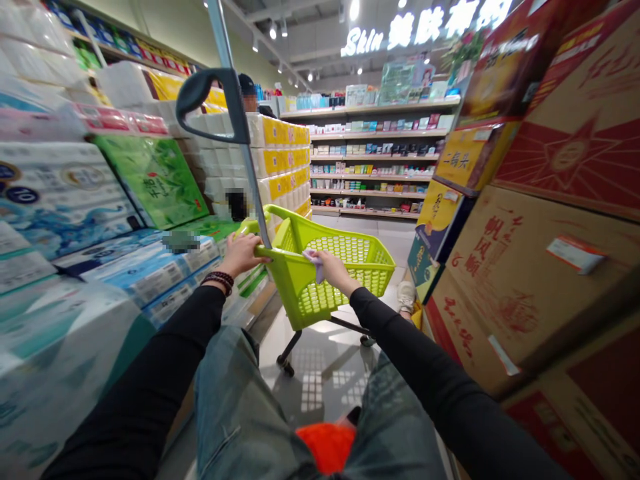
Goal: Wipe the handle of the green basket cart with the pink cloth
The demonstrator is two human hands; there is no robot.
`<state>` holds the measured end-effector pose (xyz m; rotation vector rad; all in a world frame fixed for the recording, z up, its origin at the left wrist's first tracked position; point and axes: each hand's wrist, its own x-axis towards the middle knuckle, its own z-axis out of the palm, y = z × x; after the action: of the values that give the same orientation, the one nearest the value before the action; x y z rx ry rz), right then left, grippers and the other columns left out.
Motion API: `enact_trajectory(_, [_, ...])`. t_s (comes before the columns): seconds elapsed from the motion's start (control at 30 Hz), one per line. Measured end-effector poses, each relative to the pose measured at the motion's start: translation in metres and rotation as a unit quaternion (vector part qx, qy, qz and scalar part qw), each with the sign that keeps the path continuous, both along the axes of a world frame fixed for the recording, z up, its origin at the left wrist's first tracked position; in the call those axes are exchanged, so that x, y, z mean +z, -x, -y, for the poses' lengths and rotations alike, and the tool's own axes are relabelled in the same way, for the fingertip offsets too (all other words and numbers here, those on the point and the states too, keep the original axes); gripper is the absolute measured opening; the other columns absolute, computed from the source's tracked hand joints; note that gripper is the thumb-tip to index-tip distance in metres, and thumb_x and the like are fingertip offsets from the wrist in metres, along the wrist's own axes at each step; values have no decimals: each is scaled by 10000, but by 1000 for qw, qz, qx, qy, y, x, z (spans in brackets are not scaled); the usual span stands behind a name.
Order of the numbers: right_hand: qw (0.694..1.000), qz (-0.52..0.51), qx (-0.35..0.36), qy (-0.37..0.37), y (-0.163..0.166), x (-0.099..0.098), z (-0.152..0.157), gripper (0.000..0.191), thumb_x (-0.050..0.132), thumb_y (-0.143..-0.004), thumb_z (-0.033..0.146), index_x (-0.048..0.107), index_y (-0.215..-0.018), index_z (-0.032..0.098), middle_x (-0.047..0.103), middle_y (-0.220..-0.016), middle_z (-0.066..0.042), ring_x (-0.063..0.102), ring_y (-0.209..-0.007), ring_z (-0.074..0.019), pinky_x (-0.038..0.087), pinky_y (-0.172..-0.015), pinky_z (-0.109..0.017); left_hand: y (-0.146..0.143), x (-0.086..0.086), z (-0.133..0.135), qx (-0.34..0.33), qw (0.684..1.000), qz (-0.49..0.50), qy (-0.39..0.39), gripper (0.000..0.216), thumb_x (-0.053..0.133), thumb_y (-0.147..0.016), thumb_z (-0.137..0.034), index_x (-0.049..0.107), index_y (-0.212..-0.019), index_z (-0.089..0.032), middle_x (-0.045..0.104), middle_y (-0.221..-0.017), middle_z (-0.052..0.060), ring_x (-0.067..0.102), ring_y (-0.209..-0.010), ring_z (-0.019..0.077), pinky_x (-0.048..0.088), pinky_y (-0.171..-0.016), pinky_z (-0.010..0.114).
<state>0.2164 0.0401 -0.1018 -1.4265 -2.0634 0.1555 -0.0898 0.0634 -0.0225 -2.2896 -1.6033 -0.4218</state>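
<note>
A lime-green plastic shopping basket on wheels (pixel 370 273) stands on the shiny floor in front of my knees. My left hand (pixel 243 253) grips its near rim where the metal pull handle pole (pixel 250 167) rises; beaded bracelets circle that wrist. My right hand (pixel 330 268) is closed on a small pale cloth (pixel 313 260) pressed against the inside of the basket's near wall. The pole ends in a dark grey grip (pixel 210 97) above.
Stacked packs of toilet paper and tissues (pixel 75 200) crowd the left side. Cardboard boxes with red print (pixel 540 253) tower on the right. Stocked shelves (pixel 375 160) close the aisle ahead. Another person in a cap (pixel 247 90) stands behind the tissue stacks.
</note>
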Motion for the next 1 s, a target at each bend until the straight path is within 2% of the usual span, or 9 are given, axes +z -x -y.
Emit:
enact_trajectory(0.13, [1000, -5, -6, 28, -19, -1, 7, 245, 644, -969, 204, 717, -1201, 179, 788, -1128, -62, 740, -979, -192, 497, -915, -254, 6, -2, 0, -1, 1000, -7, -3, 415, 752, -797, -584, 690, -1024, -242, 732, -1147, 94, 600, -1196, 368, 308, -1162, 608])
enact_trajectory(0.23, [993, 30, -76, 90, -39, 3, 7, 253, 791, -822, 140, 731, -1068, 161, 800, -1064, -83, 752, -958, -230, 499, -845, -254, 6, -2, 1, 0, 1000, -2, -7, 434, 774, -770, -596, 693, -1020, -250, 738, -1148, 88, 601, -1195, 369, 304, -1161, 608])
enact_trajectory(0.33, [987, 56, -90, 117, -30, 10, 2, 392, 856, -684, 58, 746, -1045, 162, 797, -1077, -90, 746, -1002, -269, 503, -813, -257, 5, -1, 3, 1, 1000, 0, -4, 438, 783, -760, -594, 697, -1014, -247, 742, -1147, 90, 606, -1195, 375, 304, -1161, 612])
enact_trajectory(0.43, [997, 11, -15, 72, -10, 9, 1, 423, 782, -796, 99, 740, -1208, 187, 778, -1160, -67, 741, -1014, -236, 515, -861, -256, 6, 0, 4, 0, 1000, -2, 0, 435, 776, -767, -585, 699, -1028, -244, 742, -1152, 93, 612, -1197, 374, 306, -1164, 613])
enact_trajectory(0.53, [999, -22, 35, 23, -15, -2, 9, 345, 601, -986, 186, 708, -1314, 199, 768, -1193, -67, 728, -1047, -212, 507, -950, -278, 10, 1, 3, -3, 1000, -3, 1, 417, 778, -769, -564, 699, -1018, -239, 744, -1150, 91, 616, -1195, 371, 297, -1172, 618])
enact_trajectory(0.6, [999, -8, 30, 13, -35, -11, 15, 325, 524, -1044, 212, 702, -1314, 184, 775, -1165, -83, 717, -1066, -211, 493, -990, -299, 13, 1, 2, -4, 1000, -3, 3, 406, 787, -763, -553, 696, -999, -235, 746, -1149, 89, 618, -1192, 370, 288, -1178, 618])
enact_trajectory(0.73, [998, 39, -44, 8, -59, -22, 22, 286, 511, -1053, 175, 711, -1252, 131, 755, -1180, -145, 686, -1116, -227, 473, -1008, -309, 15, 0, 3, 1, 1000, -5, 2, 396, 789, -766, -555, 695, -989, -242, 748, -1155, 86, 614, -1189, 366, 299, -1167, 601])
enact_trajectory(0.8, [998, 48, -49, -2, -44, -21, 20, 301, 495, -1059, 161, 702, -1274, 123, 742, -1186, -159, 675, -1127, -235, 471, -1008, -316, 13, 0, 3, 1, 1000, -6, 0, 408, 786, -765, -564, 697, -1003, -245, 748, -1155, 86, 613, -1185, 366, 308, -1155, 595])
enact_trajectory(1.0, [997, 43, 9, -63, 39, -8, 9, 396, 435, -1095, 201, 594, -1456, 184, 701, -1258, -128, 637, -1183, -235, 464, -1059, -350, 11, -1, 6, -14, 1000, -5, -5, 428, 772, -769, -587, 695, -1015, -244, 743, -1139, 91, 607, -1175, 368, 309, -1140, 599])
